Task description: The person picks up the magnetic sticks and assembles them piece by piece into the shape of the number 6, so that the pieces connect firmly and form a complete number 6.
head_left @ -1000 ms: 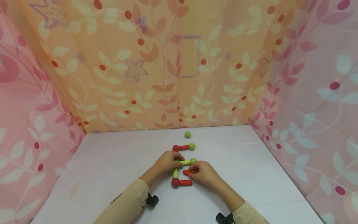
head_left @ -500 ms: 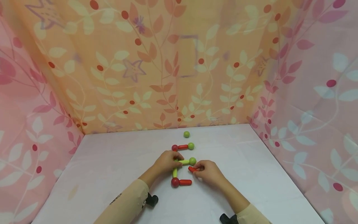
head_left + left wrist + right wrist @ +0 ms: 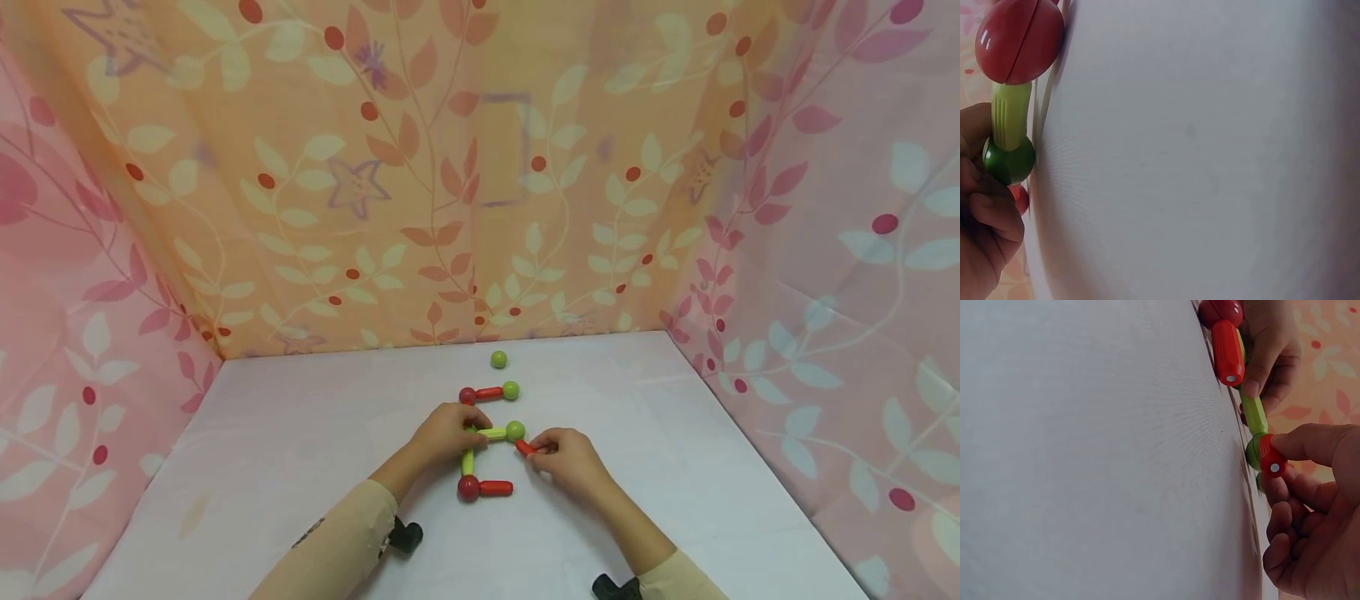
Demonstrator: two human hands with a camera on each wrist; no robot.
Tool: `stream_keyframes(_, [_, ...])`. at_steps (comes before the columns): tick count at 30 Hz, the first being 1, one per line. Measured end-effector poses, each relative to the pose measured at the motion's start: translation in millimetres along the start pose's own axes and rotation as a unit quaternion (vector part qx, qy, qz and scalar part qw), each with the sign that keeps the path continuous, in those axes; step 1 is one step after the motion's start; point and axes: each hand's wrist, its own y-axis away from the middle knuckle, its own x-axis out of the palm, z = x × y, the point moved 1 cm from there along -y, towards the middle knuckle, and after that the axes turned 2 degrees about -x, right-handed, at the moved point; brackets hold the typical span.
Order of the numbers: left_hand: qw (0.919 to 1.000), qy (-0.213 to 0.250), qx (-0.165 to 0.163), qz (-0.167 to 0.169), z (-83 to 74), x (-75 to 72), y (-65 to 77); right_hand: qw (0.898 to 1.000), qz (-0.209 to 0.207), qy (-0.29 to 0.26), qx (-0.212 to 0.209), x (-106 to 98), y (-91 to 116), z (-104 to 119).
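In the head view a toy frame of balls and sticks lies on the white table. My left hand (image 3: 446,431) grips it at a green ball (image 3: 1009,161), mostly hidden by the fingers there. From this ball one yellow-green stick (image 3: 492,434) runs right to another green ball (image 3: 515,431). A second yellow-green stick (image 3: 468,462) leads toward me to a red ball (image 3: 468,488) bearing a red stick (image 3: 497,488). Between thumb and fingers, my right hand (image 3: 570,458) pinches a short red stick (image 3: 1270,455) with a silvery disc on its end. Its far end is at the right green ball.
Farther back, a red ball (image 3: 467,396), a red stick (image 3: 490,392) and a green ball (image 3: 511,390) form a row. A loose green ball (image 3: 498,359) sits behind them. Patterned cloth (image 3: 420,208) surrounds the white table (image 3: 300,400) at the back and sides.
My right hand has moved right and slightly away from me, bringing its red stick from below the yellow-green stick to the right green ball. The left hand keeps its hold in place.
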Motion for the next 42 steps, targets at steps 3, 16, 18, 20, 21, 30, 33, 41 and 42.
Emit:
stream_keyframes(3, [1.0,0.0,0.0,0.0,-0.3,-0.8,0.8,1.0,-0.009,0.003,-0.002,-0.1,-0.5,-1.8])
stream_keyframes(16, [1.0,0.009,-0.003,0.0,0.0,-1.1,2.0,0.998,-0.017,-0.016,0.056,2.1,-3.9,-0.7])
stream_keyframes(18, [1.0,0.009,-0.003,-0.001,-0.3,-1.2,2.1,0.998,-0.009,-0.019,0.061,2.7,-4.8,-0.8])
stream_keyframes(20, [0.9999,0.01,-0.002,-0.002,-0.4,-1.0,2.1,0.998,0.0,-0.023,0.066,3.5,-5.7,-1.0])
stream_keyframes(21, [1.0,0.009,-0.002,-0.002,-0.4,-0.9,2.0,0.997,0.004,-0.028,0.071,3.9,-6.2,-1.1])
stream_keyframes(30, [0.9999,0.014,-0.001,-0.003,0.5,0.8,0.8,0.982,0.039,-0.108,0.149,8.0,-13.0,-5.0])
stream_keyframes(33, [0.9999,0.012,0.0,-0.005,0.4,1.2,0.6,0.976,0.052,-0.135,0.165,8.6,-14.7,-5.3])
stream_keyframes(41, [0.9999,0.01,-0.004,-0.005,1.1,1.5,0.7,0.97,0.073,-0.173,0.153,7.3,-14.9,-6.4])
stream_keyframes(42, [0.9999,0.01,-0.005,-0.004,1.4,1.5,1.0,0.97,0.075,-0.176,0.151,7.2,-14.8,-6.8])
